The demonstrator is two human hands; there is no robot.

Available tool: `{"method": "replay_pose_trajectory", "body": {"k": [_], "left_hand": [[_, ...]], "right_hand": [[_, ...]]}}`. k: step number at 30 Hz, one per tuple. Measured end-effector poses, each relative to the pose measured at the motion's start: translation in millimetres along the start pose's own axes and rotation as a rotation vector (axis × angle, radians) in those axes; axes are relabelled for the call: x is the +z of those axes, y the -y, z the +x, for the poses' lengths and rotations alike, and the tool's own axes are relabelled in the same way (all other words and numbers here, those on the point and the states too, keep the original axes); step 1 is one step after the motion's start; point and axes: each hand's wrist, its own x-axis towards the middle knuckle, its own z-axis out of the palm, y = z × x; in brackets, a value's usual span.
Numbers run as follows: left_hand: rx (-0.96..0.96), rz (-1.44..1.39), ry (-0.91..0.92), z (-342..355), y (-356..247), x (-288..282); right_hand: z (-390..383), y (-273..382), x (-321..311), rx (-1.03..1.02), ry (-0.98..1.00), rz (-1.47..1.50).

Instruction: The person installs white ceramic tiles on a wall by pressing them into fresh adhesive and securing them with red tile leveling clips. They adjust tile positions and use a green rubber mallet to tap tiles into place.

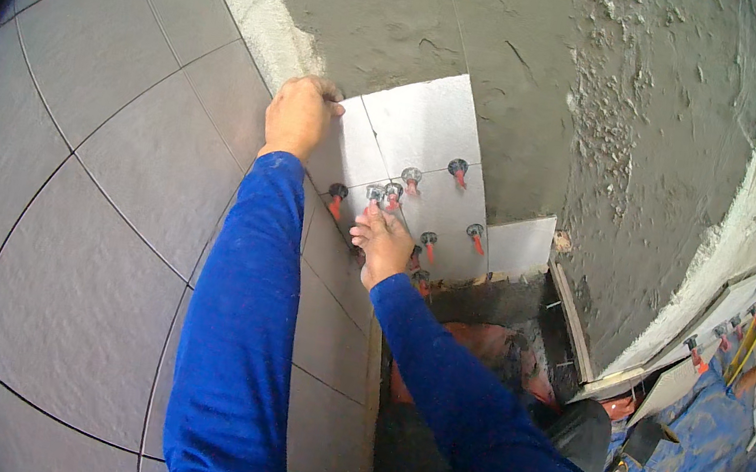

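Observation:
White tiles point(429, 127) lie against the grey mortar wall, with thin joints between them. Several round black tile levelling clips with red handles, one of them a levelling clip point(458, 172) at the upper right, sit along these joints. My left hand point(301, 115) is curled at the upper left corner of the tiles, its fingers gripping the edge. Lower down, my right hand point(381, 246) pinches the red handle of another levelling clip point(375, 195) near the left joint. Its fingertips partly cover that handle. A further levelling clip point(337, 196) stands just left of it.
Large grey tiles point(106, 225) cover the wall on the left. Wet mortar point(520, 72) spreads above and right of the white tiles. Below is a dark recess with a wooden edge point(570, 323). At the right lie a blue sheet point(710, 432) and a yellow strip point(755, 331).

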Motion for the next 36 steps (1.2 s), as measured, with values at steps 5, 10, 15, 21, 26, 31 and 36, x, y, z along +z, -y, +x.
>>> {"method": "replay_pose_trajectory", "body": {"k": [5,10,15,21,26,31,36], "left_hand": [[0.004,0.002,-0.037,0,0,2],[-0.014,0.018,-0.023,1,0,3],[-0.034,0.019,-0.003,1,-2,0],[-0.007,-0.054,-0.007,2,0,3],[0.192,-0.191,-0.080,6,4,17],[0.073,-0.307,-0.072,8,7,24],[0.138,-0.224,-0.044,10,5,19]], "right_hand": [[1,2,4,0.017,-0.024,0.015],[0,5,13,0.026,-0.084,0.042],[-3,13,31,0.062,-0.184,0.130],[-3,25,44,0.187,-0.301,0.288],[-3,26,44,0.145,-0.331,0.278],[1,25,48,0.153,-0.335,0.272],[6,22,52,0.208,-0.352,0.391]]}}
